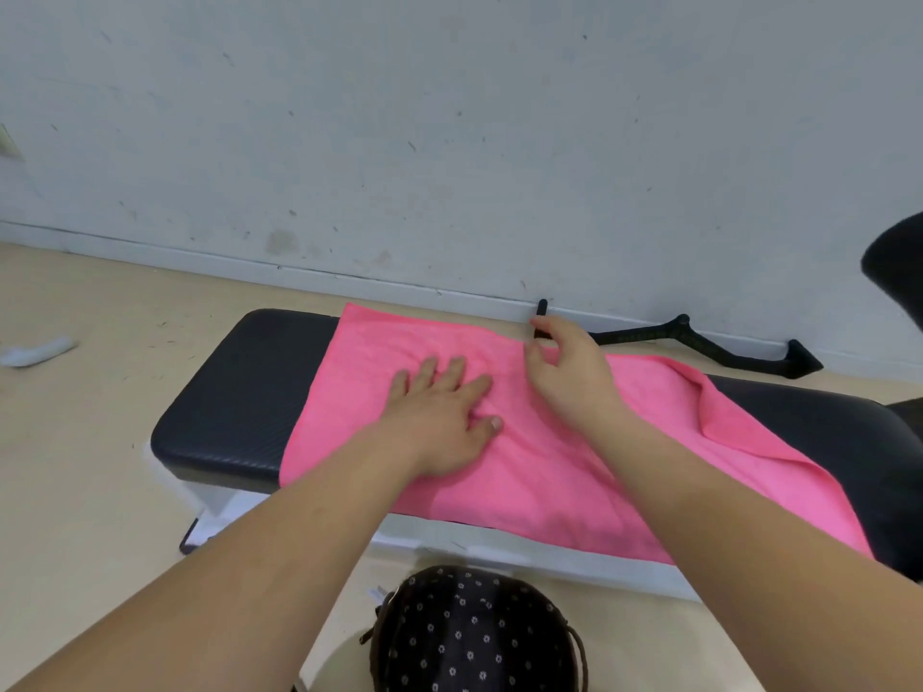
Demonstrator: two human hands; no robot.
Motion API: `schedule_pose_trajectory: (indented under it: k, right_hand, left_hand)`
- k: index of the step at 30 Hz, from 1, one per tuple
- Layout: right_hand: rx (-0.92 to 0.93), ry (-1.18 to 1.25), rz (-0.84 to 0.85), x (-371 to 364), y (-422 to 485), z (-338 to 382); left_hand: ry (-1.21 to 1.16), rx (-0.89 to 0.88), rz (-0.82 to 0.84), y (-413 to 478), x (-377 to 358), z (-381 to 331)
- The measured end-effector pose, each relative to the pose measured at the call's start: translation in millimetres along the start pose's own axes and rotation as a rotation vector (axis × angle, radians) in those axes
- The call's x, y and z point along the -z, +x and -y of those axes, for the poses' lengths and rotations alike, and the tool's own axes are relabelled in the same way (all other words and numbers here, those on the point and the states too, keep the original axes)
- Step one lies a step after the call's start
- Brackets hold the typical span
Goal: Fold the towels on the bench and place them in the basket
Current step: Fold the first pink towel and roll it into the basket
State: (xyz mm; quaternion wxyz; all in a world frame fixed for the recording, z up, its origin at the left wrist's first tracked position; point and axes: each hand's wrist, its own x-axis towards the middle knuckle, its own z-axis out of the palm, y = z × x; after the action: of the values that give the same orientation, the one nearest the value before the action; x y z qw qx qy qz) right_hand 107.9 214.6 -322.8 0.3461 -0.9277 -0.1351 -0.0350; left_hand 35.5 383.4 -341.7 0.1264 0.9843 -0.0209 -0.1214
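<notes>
A pink towel point(524, 457) lies spread across the black padded bench point(234, 392), its near edge hanging over the front. A raised fold runs along its right part. My left hand point(439, 417) presses flat on the towel's middle with straight fingers. My right hand point(564, 377) hovers at the towel's far edge with its fingers loosely curled. Its thumb and forefinger are apart and nothing shows between them. The basket point(474, 636), dark with a flower-dotted lining, stands on the floor just below me, in front of the bench.
A scuffed white wall point(449, 142) runs close behind the bench. A black metal bar point(709, 344) lies on the floor along it. A black chair part point(899, 262) juts in at the right edge. A white object point(35, 352) lies on the floor at left.
</notes>
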Motion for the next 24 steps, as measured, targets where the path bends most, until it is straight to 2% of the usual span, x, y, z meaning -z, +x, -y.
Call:
schedule_pose_trajectory:
  k: [1,5,8,14,16,20,24]
  right_hand:
    - [-0.043,0.035,0.006,10,-11,2]
    - [-0.182,-0.019,0.235,57,-56,-8]
    - [-0.302,-0.093,0.287,101,-78,-27]
    - [-0.516,-0.271,0.215,156,-112,-95]
    - [-0.485,-0.304,0.171,154,-125,-114]
    - [-0.413,-0.355,0.116,158,-128,-139]
    - [-0.498,-0.429,0.012,172,-125,-159]
  left_hand:
    - [0.002,0.017,-0.02,1,0,3]
    - [-0.001,0.096,-0.061,2,3,-8]
    - [0.027,-0.026,-0.083,0,-1,-37]
    - [0.056,-0.313,-0.085,-13,-15,-94]
    - [0.003,-0.365,-0.104,-18,-17,-106]
    - [-0.108,-0.401,-0.137,-26,-15,-128]
    - [-0.287,-0.371,-0.218,-20,-16,-162]
